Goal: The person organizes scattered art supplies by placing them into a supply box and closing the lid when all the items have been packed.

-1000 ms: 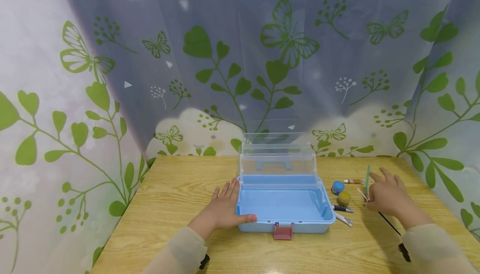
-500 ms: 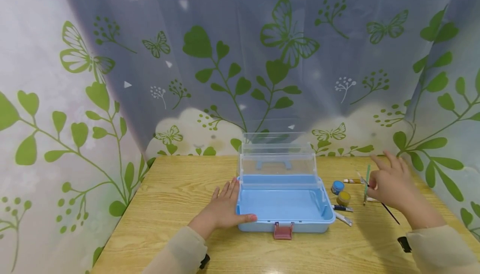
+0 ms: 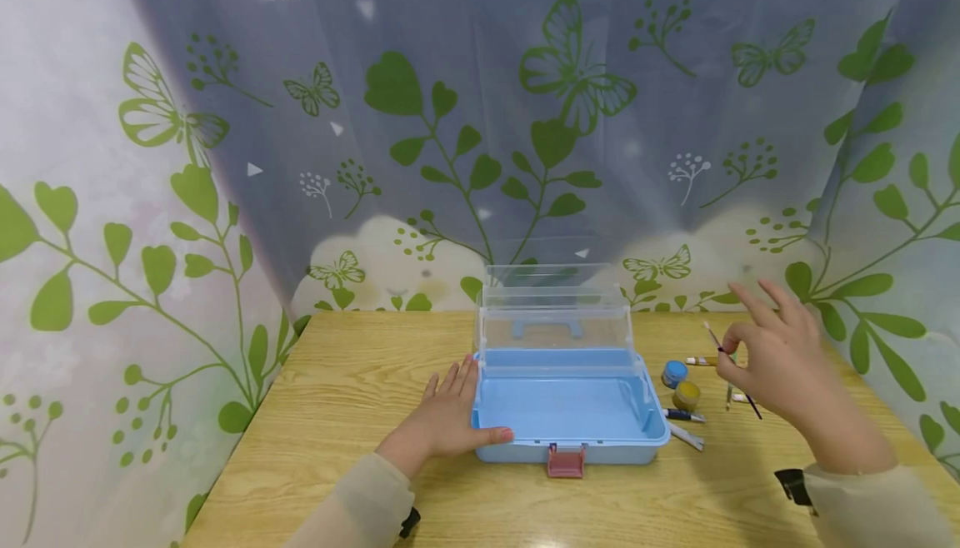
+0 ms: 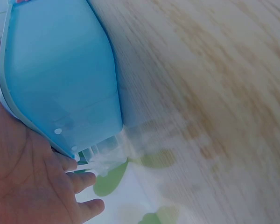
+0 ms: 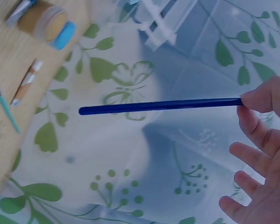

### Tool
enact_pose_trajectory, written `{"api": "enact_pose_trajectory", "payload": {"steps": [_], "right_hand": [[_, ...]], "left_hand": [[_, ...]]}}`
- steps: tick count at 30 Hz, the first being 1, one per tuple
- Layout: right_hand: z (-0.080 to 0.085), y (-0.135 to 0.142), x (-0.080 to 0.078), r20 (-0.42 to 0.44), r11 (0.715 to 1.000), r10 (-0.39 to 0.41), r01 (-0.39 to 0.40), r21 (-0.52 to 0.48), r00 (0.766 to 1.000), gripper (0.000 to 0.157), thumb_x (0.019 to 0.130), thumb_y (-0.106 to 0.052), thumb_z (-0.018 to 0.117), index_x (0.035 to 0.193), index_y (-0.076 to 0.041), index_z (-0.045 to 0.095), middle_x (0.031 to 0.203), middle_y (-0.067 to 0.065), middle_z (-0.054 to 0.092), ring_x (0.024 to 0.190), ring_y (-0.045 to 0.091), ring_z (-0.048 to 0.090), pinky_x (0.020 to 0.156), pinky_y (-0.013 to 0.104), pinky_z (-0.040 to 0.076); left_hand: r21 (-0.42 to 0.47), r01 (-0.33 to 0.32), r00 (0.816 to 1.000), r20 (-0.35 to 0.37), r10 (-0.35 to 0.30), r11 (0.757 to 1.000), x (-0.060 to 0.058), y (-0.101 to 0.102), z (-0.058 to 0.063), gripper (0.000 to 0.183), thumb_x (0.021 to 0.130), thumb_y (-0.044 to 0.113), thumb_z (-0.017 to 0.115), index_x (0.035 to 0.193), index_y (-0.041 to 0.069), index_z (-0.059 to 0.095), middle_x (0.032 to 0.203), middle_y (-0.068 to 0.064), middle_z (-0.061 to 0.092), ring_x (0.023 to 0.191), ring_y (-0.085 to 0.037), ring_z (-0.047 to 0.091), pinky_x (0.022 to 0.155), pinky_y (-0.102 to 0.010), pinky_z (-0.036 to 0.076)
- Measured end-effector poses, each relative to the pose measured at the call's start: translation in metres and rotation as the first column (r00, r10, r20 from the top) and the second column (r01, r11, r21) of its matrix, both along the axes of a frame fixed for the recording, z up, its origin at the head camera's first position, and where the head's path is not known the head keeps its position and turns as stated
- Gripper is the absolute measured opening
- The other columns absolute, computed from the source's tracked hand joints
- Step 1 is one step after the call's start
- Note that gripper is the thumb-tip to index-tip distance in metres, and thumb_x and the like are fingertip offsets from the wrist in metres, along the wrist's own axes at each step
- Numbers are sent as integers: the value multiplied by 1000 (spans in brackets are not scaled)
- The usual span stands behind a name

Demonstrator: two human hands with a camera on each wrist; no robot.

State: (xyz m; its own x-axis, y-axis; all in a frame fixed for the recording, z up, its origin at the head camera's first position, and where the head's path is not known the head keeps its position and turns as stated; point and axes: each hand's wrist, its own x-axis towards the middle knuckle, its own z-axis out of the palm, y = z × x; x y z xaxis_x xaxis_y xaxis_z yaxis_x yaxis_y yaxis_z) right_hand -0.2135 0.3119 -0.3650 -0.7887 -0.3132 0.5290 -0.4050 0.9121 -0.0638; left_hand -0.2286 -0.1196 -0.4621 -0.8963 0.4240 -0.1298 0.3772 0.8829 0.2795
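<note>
A light blue plastic box (image 3: 566,453) with its clear lid (image 3: 555,331) raised stands mid-table, a pink latch (image 3: 566,462) on its front. My left hand (image 3: 450,415) lies along the box's left side, fingers straight and thumb over the front rim; the left wrist view shows its palm against the box wall (image 4: 65,74). My right hand (image 3: 783,365), right of the box, pinches a thin dark blue paintbrush (image 5: 158,105) between thumb and forefinger, the other fingers spread. In the head view the brush slants, its pale tip up to the left.
Right of the box are a blue paint jar (image 3: 674,374), a yellow paint jar (image 3: 686,396) and several paint tubes (image 3: 686,437). A green-handled brush (image 5: 8,114) lies beside a brown-banded tube (image 5: 27,83). A patterned curtain (image 3: 450,115) hangs behind the table.
My right hand has lifted the dark paintbrush up from among the paints, moving up and slightly away from the tubes. My left hand and the box have stayed in place.
</note>
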Motion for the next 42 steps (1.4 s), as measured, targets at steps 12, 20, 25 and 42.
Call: {"api": "enact_pose_trajectory", "payload": {"steps": [12,20,25,42], "right_hand": [[6,-29,3,-322,982,156,-182,-52,934,17,77,-22,59,64,-12,62,144,29,47,144,48,26,105,75,23],[3,-45,2,-393,961,184,-249,-120,901,14,76,-18,59,67,-8,63,147,28,46,145,47,24,111,70,17],[-6,-54,0,-421,931,192,-300,-207,887,12,76,-17,61,69,-7,64,149,22,46,144,46,25,111,69,19],[-39,-85,-9,-360,915,221,-321,-246,906,20,84,-23,58,71,-8,64,152,19,45,143,46,27,109,64,22]], "left_hand": [[4,-11,1000,3,11,1000,-1,-1,-1,122,82,87,42,160,4,-1,167,-11,-9,153,-34,4,120,-58,3],[6,-16,1000,12,15,1000,-1,0,-3,120,83,85,44,160,5,-2,166,-10,-10,153,-34,2,120,-58,2],[4,-15,1000,9,15,1000,-1,0,-1,120,83,85,44,160,4,0,167,-11,-8,153,-34,4,120,-58,4],[33,-17,1000,5,17,999,0,1,-2,119,84,83,47,160,3,1,167,-12,-6,153,-35,6,120,-58,4]]}}
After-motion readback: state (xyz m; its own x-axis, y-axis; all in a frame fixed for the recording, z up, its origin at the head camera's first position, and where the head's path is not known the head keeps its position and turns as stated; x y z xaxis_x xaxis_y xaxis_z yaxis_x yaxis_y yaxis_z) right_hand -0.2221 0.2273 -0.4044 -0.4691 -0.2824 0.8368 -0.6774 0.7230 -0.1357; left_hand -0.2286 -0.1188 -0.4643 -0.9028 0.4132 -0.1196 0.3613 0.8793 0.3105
